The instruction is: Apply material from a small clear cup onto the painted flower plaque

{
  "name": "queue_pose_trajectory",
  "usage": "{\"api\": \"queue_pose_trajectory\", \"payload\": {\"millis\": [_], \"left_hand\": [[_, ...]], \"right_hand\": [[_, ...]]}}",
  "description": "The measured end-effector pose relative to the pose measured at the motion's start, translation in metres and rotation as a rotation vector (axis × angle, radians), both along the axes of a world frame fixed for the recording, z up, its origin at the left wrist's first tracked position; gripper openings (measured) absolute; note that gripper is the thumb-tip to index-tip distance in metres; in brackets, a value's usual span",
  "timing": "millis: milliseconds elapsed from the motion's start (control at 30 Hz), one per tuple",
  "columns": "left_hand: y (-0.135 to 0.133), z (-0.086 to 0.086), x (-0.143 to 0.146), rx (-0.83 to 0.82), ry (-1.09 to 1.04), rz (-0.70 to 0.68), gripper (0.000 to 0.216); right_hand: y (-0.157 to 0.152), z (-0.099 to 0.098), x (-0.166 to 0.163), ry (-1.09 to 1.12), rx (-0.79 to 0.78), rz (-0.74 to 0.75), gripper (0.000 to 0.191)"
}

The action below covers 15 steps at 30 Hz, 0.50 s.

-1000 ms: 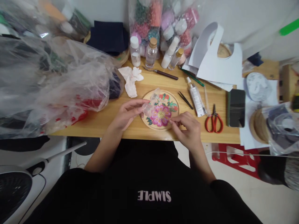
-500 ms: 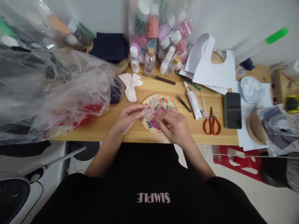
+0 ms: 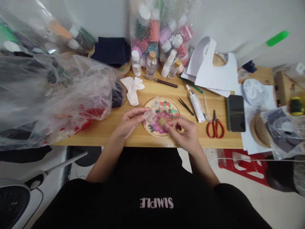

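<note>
My left hand (image 3: 133, 123) is closed on a small clear plastic box (image 3: 150, 117) with its lid (image 3: 155, 102) flipped up. The box is tilted over the left part of a round wooden panel (image 3: 148, 129), which bears a colourful design with a large magenta flower (image 3: 161, 123). My right hand (image 3: 183, 128) is over the panel's right side, thumb and forefinger pinched together near the flower's edge. What sits between those fingertips, if anything, is too small to make out. Black tweezers (image 3: 186, 107) lie to the right of the panel.
A glue tube (image 3: 196, 106), red-handled pliers (image 3: 215, 124) and a phone (image 3: 235, 113) lie to the right. Behind the panel are a crumpled tissue (image 3: 132, 90), a brown-handled tool (image 3: 166, 83) and several small bottles (image 3: 151, 64). A large plastic bag (image 3: 59, 98) covers the left side.
My right hand has drawn away from the box towards the right, uncovering more of the magenta flower. The left hand still holds the open box in nearly the same place. The view has shifted slightly.
</note>
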<state>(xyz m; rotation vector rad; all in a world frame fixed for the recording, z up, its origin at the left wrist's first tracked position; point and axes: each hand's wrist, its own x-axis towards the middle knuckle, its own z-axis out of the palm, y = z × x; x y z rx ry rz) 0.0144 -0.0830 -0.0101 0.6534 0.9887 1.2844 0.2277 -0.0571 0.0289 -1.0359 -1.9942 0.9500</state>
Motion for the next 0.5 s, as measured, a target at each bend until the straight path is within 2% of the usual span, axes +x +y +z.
{"api": "queue_pose_trajectory", "payload": {"millis": [133, 233, 500], "left_hand": [[0.001, 0.001, 0.001, -0.006, -0.009, 0.002, 0.026], [0.001, 0.002, 0.002, -0.005, -0.023, 0.000, 0.027], [-0.001, 0.001, 0.000, -0.011, -0.002, -0.007, 0.023]], "right_hand": [[-0.003, -0.005, 0.018, -0.067, 0.040, -0.061, 0.010], [-0.005, -0.014, 0.028, -0.159, 0.123, -0.039, 0.012], [-0.010, -0.025, 0.031, -0.256, 0.159, -0.003, 0.012]]}}
